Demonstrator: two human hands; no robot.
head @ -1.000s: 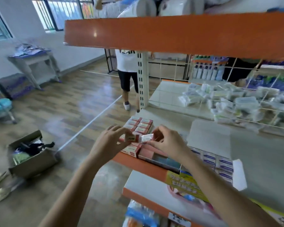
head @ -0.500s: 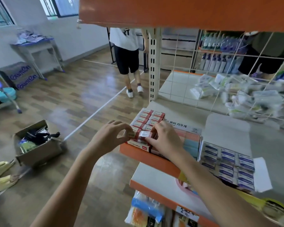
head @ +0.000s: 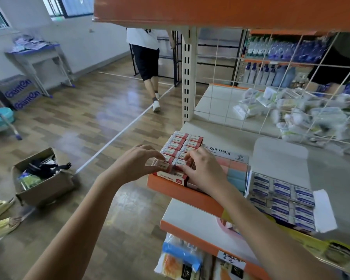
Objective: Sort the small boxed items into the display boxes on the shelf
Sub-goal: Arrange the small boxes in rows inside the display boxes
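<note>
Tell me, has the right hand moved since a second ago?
Yes. The right hand has gone forward and down, from above the shelf's front edge onto the red boxes.

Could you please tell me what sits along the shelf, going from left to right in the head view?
Red display box with small red boxes → pink and blue eraser box → open white box of blue-labelled items.
</note>
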